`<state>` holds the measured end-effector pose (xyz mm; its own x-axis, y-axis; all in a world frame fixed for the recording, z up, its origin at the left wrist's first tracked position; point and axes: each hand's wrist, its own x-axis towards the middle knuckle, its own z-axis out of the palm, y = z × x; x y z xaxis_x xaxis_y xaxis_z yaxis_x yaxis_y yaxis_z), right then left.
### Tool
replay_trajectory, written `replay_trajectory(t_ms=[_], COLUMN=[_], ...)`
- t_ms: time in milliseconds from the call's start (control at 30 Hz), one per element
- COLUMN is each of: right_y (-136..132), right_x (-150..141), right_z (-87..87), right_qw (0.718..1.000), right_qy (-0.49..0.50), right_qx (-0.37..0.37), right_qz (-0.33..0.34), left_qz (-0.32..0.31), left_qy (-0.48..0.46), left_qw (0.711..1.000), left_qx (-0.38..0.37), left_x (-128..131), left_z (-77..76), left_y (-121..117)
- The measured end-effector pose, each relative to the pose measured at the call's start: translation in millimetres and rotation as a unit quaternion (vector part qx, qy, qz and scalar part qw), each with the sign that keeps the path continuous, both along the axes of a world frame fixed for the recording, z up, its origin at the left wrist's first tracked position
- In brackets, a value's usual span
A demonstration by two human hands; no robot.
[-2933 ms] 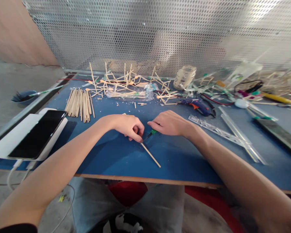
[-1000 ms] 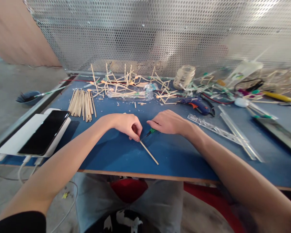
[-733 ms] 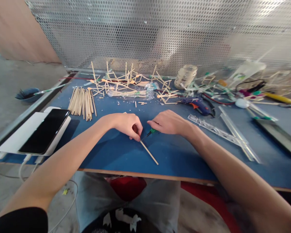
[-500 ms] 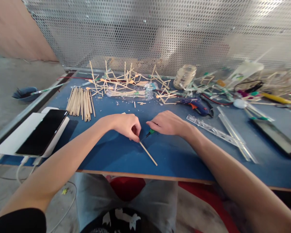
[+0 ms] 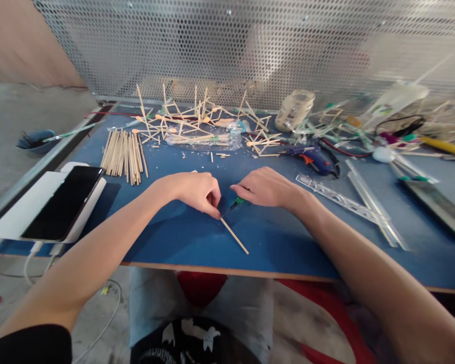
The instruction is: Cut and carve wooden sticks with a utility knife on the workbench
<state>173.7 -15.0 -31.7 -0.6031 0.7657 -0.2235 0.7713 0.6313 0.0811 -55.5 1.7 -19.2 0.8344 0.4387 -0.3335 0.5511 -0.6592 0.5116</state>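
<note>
My left hand [image 5: 203,194], fingers pinched, holds a thin wooden stick [image 5: 235,236] against the blue table. The stick slants toward the front edge, and its other end shows just behind the hand. My right hand [image 5: 263,187] is wrapped around a slim green-handled tool [image 5: 239,201] with a black collar and a thin metal tip. The tip reaches the stick right beside my left fingertips; whether it touches is too small to tell. Most of the tool's handle is hidden under my right palm.
Loose wooden sticks [image 5: 125,156] lie at the left, behind a phone [image 5: 64,203] on a white box. Stick frames [image 5: 197,119] line the back by a perforated metal screen [image 5: 227,45]. A blue glue gun [image 5: 316,161], a jar [image 5: 294,108] and a clear ruler [image 5: 337,202] are to the right.
The view has shifted slightly. Both hands keep nearly the same grip and place, with the tool's tip still at the stick beside my left fingertips.
</note>
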Motion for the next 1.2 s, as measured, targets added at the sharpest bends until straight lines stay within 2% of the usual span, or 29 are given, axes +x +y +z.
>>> replay_trajectory(t_ms=[233, 500, 867, 1200], right_y=[-2.4, -1.4, -6.7, 1.8], right_x=[-0.5, 0.5, -6.1, -3.3], right_z=[1.3, 0.3, 2.0, -3.1], right_qw=[1.000, 1.000, 1.000, 0.997], right_qy=[0.012, 0.012, -0.015, 0.031], right_qx=[-0.001, 0.003, 0.018, 0.037], right_qz=[-0.007, -0.001, -0.001, 0.065], left_qz=[0.002, -0.007, -0.019, -0.033], left_qy=[-0.005, 0.006, -0.009, -0.017], left_qw=[1.000, 0.999, 1.000, 0.999], left_qx=[-0.015, 0.045, 0.005, -0.015], left_x=[-1.9, -0.5, 0.5, 1.4], left_z=[-5.9, -1.4, -7.6, -8.2], left_y=[6.5, 3.3, 8.0, 10.3])
